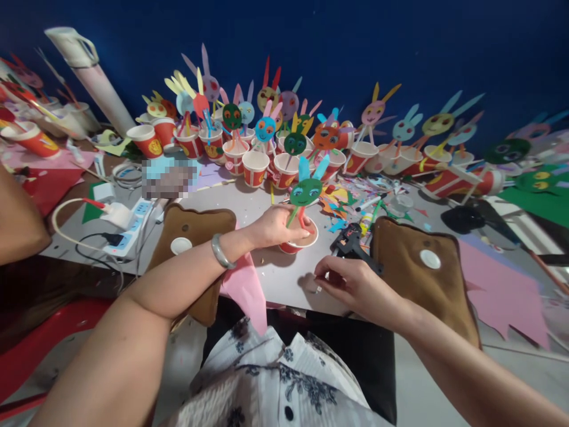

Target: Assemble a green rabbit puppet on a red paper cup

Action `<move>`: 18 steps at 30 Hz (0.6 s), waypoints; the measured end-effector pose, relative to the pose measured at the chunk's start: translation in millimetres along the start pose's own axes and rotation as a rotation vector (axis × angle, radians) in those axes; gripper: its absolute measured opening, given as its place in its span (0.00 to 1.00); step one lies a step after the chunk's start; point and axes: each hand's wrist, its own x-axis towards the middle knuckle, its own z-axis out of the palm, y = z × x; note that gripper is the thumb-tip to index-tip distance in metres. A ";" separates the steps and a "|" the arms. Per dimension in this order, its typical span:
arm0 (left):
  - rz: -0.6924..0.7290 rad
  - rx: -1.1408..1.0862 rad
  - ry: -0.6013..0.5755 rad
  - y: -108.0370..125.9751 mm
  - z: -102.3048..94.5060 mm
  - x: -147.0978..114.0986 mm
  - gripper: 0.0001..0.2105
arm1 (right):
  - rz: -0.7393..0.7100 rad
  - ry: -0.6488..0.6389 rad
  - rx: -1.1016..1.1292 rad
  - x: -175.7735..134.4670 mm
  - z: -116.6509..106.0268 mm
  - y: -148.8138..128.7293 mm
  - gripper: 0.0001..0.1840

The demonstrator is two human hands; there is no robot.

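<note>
A green paper rabbit face [306,191] with light blue ears stands over a red and white paper cup [291,248]. My left hand [276,226] reaches to the cup's rim, its fingers closed around the rabbit's green and red paper strips. Low over the table, right of the cup, my right hand [351,281] has thumb and fingers pinched together. A tiny pale bit shows at its fingertips, too small to name. Just beyond that hand lies a black glue gun [349,242].
Behind stand several paper cups [255,169] with rabbit figures. Brown cushion-like pads [420,279] flank the work spot. A power strip [133,228] with cables lies left, pink paper [246,290] overhangs the front edge, and paper scraps [335,204] litter the back.
</note>
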 end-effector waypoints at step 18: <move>-0.027 -0.007 0.094 -13.0 -10.5 22.7 0.21 | 0.200 0.225 0.493 24.5 -1.3 20.1 0.15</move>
